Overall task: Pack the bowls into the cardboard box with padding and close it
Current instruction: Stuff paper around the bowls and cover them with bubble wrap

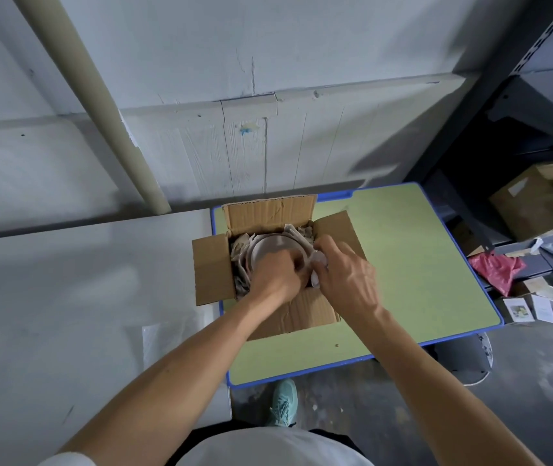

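Forearms are reaching into the box point(211, 270); the padding point(319, 264) should be going down snugly between bowls point(268, 247) and box while the stack is being steadied. The left hand point(276, 275) is resting on the bowls, its grip too blurred to tell. The right hand point(345, 274) is pinching white padding at their right rim, mid-box on the green surface point(419, 264).

dim, flat light; soft shadows, wide-angle bending at edges, perhaps slight motion blur.

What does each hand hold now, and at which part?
The left hand grips the bowl at its near rim. The right hand holds crumpled white paper by its top, between bowl and box wall.
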### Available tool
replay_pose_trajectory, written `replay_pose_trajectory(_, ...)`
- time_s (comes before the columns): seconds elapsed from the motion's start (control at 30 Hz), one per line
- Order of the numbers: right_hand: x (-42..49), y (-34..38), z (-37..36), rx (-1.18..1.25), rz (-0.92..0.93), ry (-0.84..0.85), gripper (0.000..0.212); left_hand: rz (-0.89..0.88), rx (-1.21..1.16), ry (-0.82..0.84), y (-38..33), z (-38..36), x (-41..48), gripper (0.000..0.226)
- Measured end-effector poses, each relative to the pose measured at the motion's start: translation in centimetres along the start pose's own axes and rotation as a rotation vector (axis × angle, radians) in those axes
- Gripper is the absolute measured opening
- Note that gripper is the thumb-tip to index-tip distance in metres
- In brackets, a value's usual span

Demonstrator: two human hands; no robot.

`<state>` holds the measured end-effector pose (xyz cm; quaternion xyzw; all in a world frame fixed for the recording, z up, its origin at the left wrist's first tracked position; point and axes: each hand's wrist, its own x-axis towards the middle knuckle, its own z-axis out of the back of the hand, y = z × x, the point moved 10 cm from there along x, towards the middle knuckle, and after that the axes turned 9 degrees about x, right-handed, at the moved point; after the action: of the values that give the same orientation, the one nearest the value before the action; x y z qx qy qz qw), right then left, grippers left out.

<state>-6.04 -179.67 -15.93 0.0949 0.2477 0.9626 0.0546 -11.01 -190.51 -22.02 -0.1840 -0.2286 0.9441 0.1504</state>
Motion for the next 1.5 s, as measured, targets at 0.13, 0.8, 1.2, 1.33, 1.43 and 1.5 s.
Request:
replay_pose_trajectory(0.13, -0.1, 0.2, -0.7, -0.056, 0.007, 0.032, 0.017, -0.007, 0.031, -0.001, 0.0, -0.3, -0.1, 0.024)
replay_pose_trajectory(0.8, -2.0, 1.6, -3.0, -0.431, 0.286, 0.467, 0.036, -0.135, -0.028, -0.042, -0.4, -0.4, 0.0, 0.01)
replay_pose_trajectory(1.2, -1.9, 1.1, -3.9, -0.482, 0.226, 0.532, 0.035, -0.111, -0.132, -0.039, 0.6, -1.4, 0.1, 0.016)
replay_pose_trajectory(1.33, -1.4, -0.3, -5.0, -0.463, 0.148, 0.626, 0.064, -0.114, -0.098, -0.019, 0.3, -1.7, 0.1, 0.009)
replay_pose_trajectory(1.43, -1.3, 0.3, -4.1, -0.384, 0.158, 0.635, 0.056, -0.127, -0.049, -0.038, 0.3, -1.6, -0.3, 0.015)
replay_pose_trajectory(1.5, -0.9, 0.7, -2.6, -0.313, 0.187, 0.582, 0.031, -0.166, -0.052, -0.071, 0.3, -0.7, -0.9, 0.004)
